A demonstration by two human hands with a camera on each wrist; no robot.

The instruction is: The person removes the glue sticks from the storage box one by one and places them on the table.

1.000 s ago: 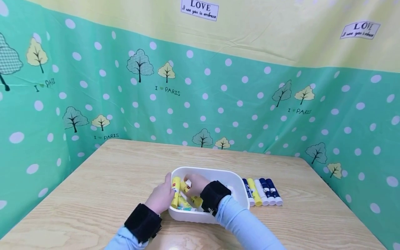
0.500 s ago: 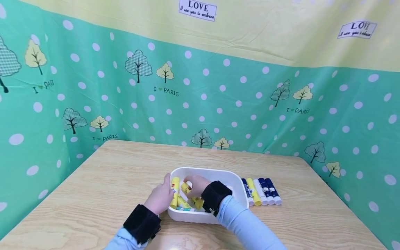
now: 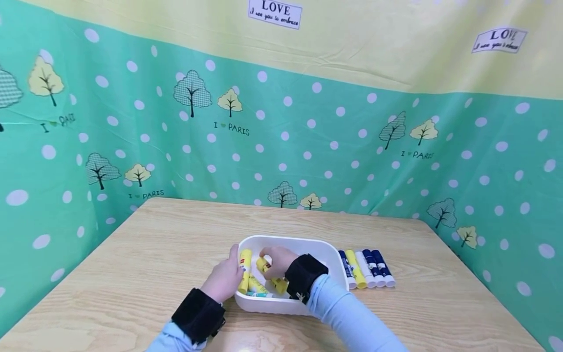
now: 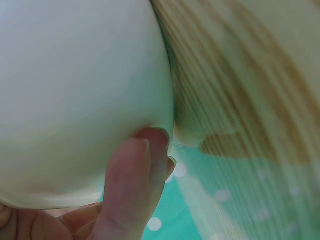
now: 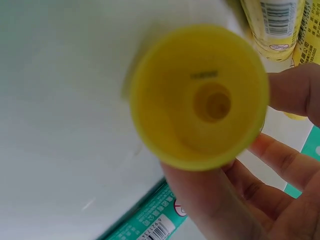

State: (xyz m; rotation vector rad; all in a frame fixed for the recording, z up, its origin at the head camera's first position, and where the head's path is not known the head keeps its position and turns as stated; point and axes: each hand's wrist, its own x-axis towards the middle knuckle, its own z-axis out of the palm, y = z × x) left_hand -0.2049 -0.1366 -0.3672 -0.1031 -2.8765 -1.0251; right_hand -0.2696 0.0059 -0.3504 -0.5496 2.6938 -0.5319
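Observation:
In the head view my left hand grips the left end of a white bin, beside a yellow tube lying along that end. In the left wrist view my fingers press the bin's outer wall. Inside the bin my right hand pinches a yellow glue stick; its round hollow end faces the right wrist camera, with fingers around it. A teal tube and a yellow-and-white tube lie near it in the bin.
Right of the bin, several glue sticks lie side by side on the wooden table: dark blue, white and yellow. A green and yellow patterned curtain hangs behind the table.
The yellow glue stick in my right hand shows more fully than a second ago and has turned slightly. My left hand has stayed on the bin. The head view has shifted slightly.

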